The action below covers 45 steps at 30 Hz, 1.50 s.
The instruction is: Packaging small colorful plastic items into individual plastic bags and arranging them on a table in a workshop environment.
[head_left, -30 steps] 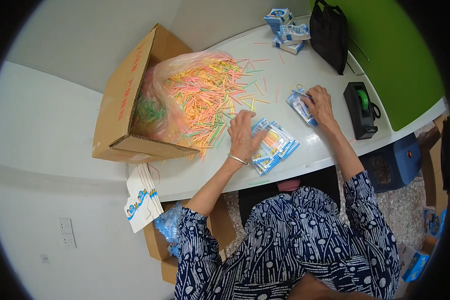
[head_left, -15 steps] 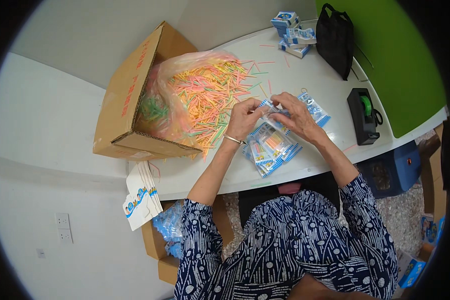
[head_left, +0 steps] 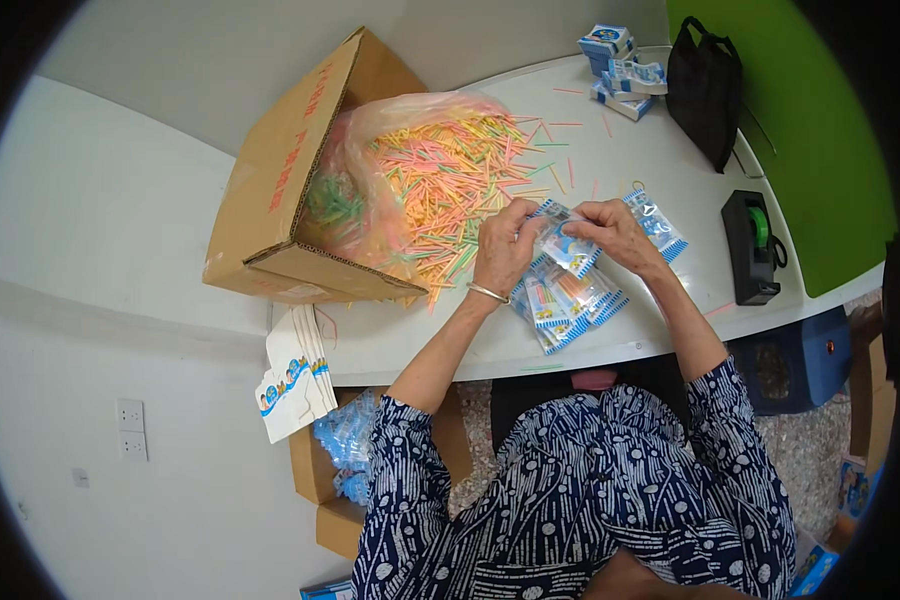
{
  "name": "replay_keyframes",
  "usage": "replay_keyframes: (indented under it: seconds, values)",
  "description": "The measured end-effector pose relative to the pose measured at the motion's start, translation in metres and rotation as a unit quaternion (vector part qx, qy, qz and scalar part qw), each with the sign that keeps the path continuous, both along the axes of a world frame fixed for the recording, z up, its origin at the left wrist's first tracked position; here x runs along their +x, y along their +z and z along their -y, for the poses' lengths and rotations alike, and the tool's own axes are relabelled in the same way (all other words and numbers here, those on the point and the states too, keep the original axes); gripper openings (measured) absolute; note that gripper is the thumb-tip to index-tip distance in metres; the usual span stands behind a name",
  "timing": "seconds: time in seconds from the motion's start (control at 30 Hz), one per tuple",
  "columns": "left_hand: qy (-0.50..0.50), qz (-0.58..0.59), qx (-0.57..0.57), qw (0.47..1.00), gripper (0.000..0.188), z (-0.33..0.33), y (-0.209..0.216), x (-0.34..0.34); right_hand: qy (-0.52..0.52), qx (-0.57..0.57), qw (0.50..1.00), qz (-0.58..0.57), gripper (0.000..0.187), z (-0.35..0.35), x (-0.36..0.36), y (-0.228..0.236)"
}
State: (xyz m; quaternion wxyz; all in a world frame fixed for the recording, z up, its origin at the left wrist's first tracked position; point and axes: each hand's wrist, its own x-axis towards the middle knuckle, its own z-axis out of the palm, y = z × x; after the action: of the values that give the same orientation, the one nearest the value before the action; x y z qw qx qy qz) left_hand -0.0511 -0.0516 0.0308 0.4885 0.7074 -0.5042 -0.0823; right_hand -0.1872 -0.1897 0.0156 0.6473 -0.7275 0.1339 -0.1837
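Over the table, a small clear plastic packet (head_left: pixel 570 252) with blue printed edges is pinched between my two hands. My left hand (head_left: pixel 507 243), with a bracelet at the wrist, closes on the packet's left edge. On the opposite side, the fingers and thumb of my right hand (head_left: pixel 615 232) grip the upper right corner. Just below lies an overlapping heap of similar packets (head_left: pixel 570 305), some showing coloured sticks inside. One more packet (head_left: pixel 656 225) rests right of my right hand. Left of my hands spreads a big pile of thin pink, orange, yellow and green sticks (head_left: pixel 450 170).
A cardboard box (head_left: pixel 290 165) lies on its side, its plastic liner spilling the sticks. A black tape dispenser (head_left: pixel 750 250), a black bag (head_left: pixel 705 95) and small blue-white boxes (head_left: pixel 625 80) stand right and behind. Folded white cards (head_left: pixel 295 385) lean at the table's left edge above blue packaging (head_left: pixel 348 445).
The packet between my hands now lies more spread out, with its printed face showing; before, my fingers were bunched at its top. The whole view has shifted slightly.
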Motion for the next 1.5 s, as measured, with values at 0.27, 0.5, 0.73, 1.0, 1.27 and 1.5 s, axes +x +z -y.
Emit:
replay_keyframes:
  seconds: [0.27,0.5,0.73,1.0,1.27,1.5]
  values:
    - [-0.030,0.016,0.070,0.997,0.016,-0.007,-0.005,0.040,0.016,-0.037,0.999,-0.008,0.031,-0.001,0.005,-0.010]
    - [0.096,0.590,0.367,0.713,0.036,0.002,-0.001,0.139,-0.039,-0.027,0.999,-0.003,0.031,0.008,-0.006,0.000]
    - [0.056,0.645,0.327,0.688,0.037,0.009,-0.048,0.172,-0.054,-0.034,0.998,-0.008,0.032,0.012,-0.015,-0.009]
    - [0.068,0.624,0.296,0.720,0.025,0.019,-0.055,0.176,-0.054,-0.026,0.998,-0.027,0.034,0.010,-0.023,-0.003]
    - [0.115,0.475,0.184,0.853,0.015,0.021,-0.047,0.168,-0.099,0.046,0.994,0.006,0.027,0.011,-0.001,-0.026]
    - [0.126,-0.118,-0.012,0.985,0.020,0.023,-0.024,0.150,-0.090,0.311,0.937,0.129,0.018,-0.010,0.057,-0.036]
